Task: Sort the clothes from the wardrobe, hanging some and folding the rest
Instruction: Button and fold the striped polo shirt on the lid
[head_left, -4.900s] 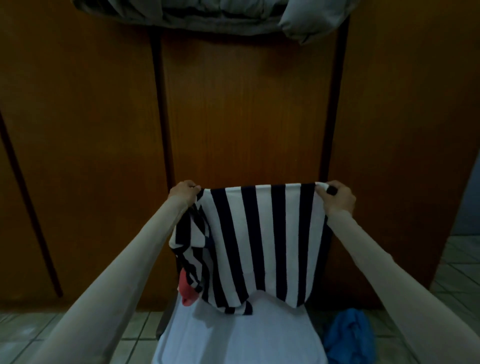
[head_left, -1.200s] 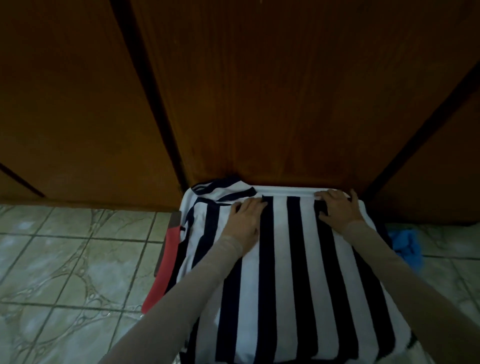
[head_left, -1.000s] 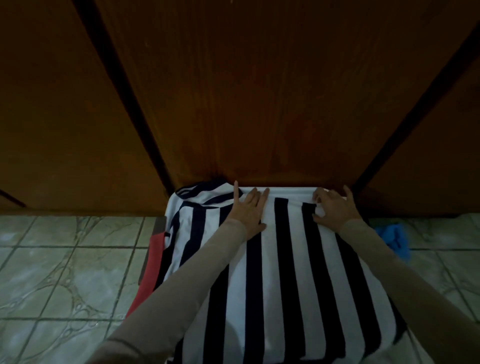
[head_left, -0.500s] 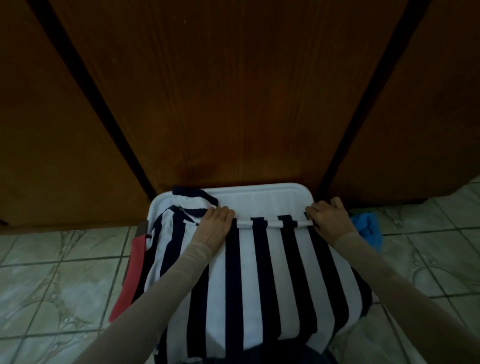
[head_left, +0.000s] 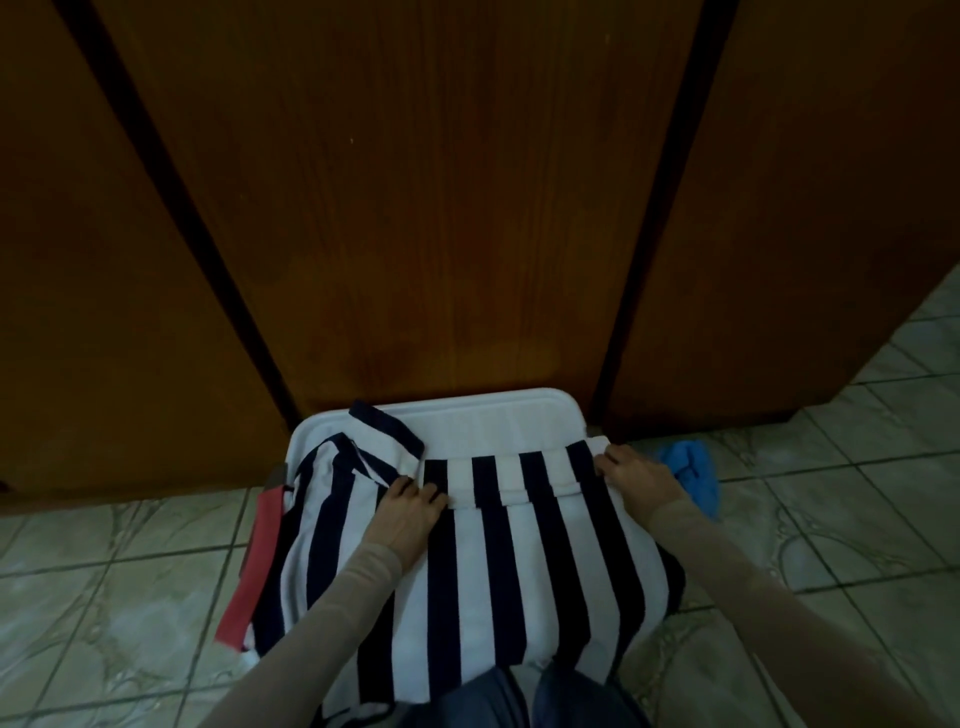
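A navy-and-white striped shirt (head_left: 498, 561) lies spread over a white plastic lid (head_left: 498, 421) in front of the closed wooden wardrobe (head_left: 415, 208). Its far edge is doubled back toward me into a narrow band. My left hand (head_left: 405, 514) has its fingers curled over the left end of that band, beside the loose collar and sleeve. At the band's right end my right hand (head_left: 636, 475) grips the fold with curled fingers. Both forearms wear beige sleeves.
A red cloth (head_left: 254, 561) hangs off the lid's left side. A blue garment (head_left: 693, 470) lies crumpled on the green tiled floor (head_left: 104, 597) to the right. My blue jeans (head_left: 498, 701) show at the bottom edge.
The shirt came down from mid-air and was laid flat on the lid. Both hands have since drawn its far edge back toward me, baring the lid's far rim.
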